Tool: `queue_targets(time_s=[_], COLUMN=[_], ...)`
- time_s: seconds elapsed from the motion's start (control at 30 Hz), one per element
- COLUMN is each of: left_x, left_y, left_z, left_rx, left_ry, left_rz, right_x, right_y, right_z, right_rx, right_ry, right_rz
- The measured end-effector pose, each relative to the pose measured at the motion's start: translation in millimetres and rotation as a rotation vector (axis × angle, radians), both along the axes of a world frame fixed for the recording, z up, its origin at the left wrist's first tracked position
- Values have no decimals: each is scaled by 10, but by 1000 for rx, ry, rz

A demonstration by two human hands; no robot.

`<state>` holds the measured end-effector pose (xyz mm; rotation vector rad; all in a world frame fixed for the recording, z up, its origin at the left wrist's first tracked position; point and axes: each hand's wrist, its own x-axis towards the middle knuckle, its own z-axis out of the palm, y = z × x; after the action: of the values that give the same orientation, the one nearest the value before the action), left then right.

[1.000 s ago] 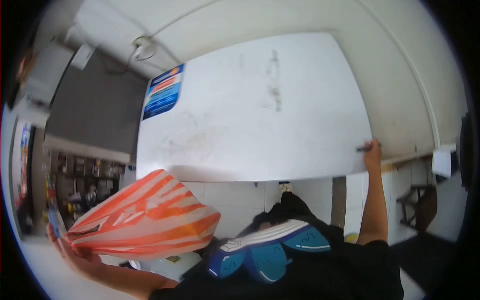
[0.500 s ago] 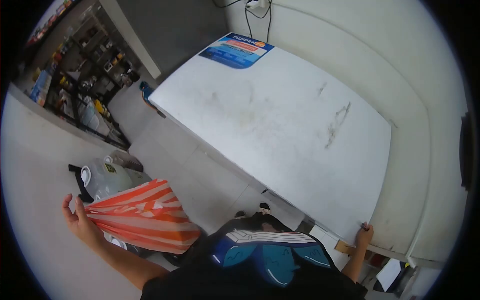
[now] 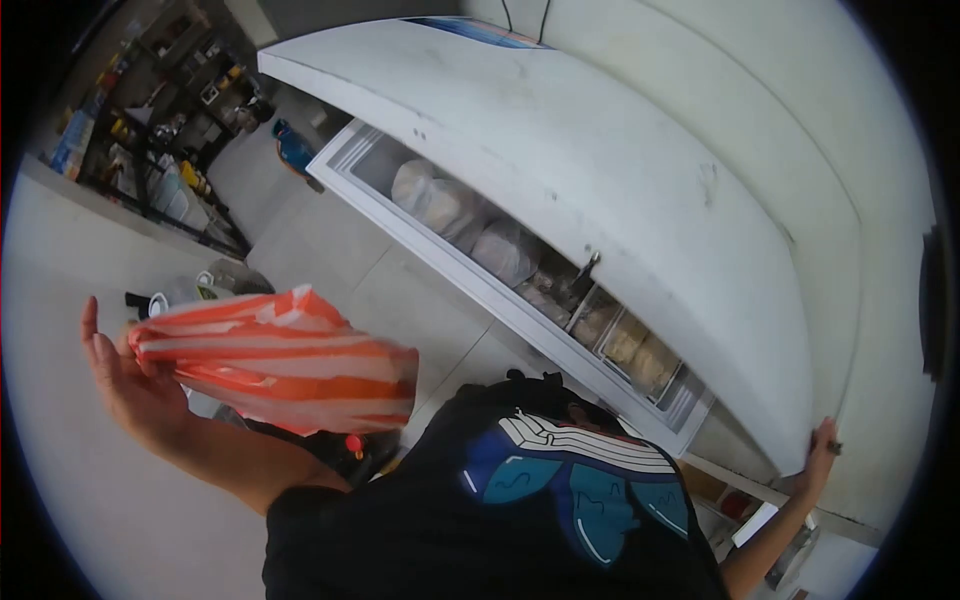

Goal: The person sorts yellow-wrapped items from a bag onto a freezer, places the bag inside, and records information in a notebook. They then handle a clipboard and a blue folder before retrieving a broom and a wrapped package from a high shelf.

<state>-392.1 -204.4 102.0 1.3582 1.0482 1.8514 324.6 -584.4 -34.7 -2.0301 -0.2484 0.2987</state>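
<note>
My left hand (image 3: pixel 140 390) pinches the gathered top of an orange-and-white striped plastic bag (image 3: pixel 290 365), with one finger raised. The bag hangs over the floor at my left. At the far right, my right hand (image 3: pixel 821 455) is closed on the near corner of the white chest freezer lid (image 3: pixel 640 170), which is tilted partway up. Below it shows the freezer's rim (image 3: pixel 420 245). Inside lie several whitish plastic-wrapped bundles (image 3: pixel 505 250) and a wire basket holding yellowish packs (image 3: pixel 627 340). The lid hides the back of the interior.
A small black lock handle (image 3: pixel 590 262) sticks out from the lid's front edge. Clear jugs (image 3: pixel 185 292) stand behind the bag by the left wall. Beyond the doorway are dark loaded shelves (image 3: pixel 150 150) and a blue gas cylinder (image 3: pixel 291 147). Tiled floor (image 3: pixel 355 270) runs alongside the freezer.
My right hand has raised the freezer lid from closed to partly up, uncovering the bundles inside. The striped bag and my left hand have shifted up a little in view.
</note>
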Motion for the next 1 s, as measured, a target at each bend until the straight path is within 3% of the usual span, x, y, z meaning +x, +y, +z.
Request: queue_targets(time_s=[0.1,0.2,0.23,0.3,0.33,0.37,0.5,0.8,0.93,1.0], left_x=[384,909,513,994,881,878,1253,2244,2330,2361], left_y=[208,505,761,944,1050,1169,1141,1038,1083,925], left_z=[265,577,579,623,676,658,394,-553,-1519,-2000], left_rx=[50,97,155,227,288,278,197,-13,-288,-502], left_ry=[55,-103,-70,-76,-98,-94,-142,-237,-402,-427], left_rz=[-65,-95,-655,-669,-672,-891,-1066,-1124,-1036,-768], right_x=[398,459,679,819,575,604,625,507,340,143], right_y=[-68,265,181,188,197,155,56,10,-39,68], right_z=[258,665,690,777,953,988,1085,1078,1064,1089], right_rx=[263,368,354,319,321,323,328,288,330,345], right_ry=[113,61,48,-23,-81,-37,43,3,65,54], right_rz=[-45,-210,-243,-262,-266,-244,-223,-255,-190,-141])
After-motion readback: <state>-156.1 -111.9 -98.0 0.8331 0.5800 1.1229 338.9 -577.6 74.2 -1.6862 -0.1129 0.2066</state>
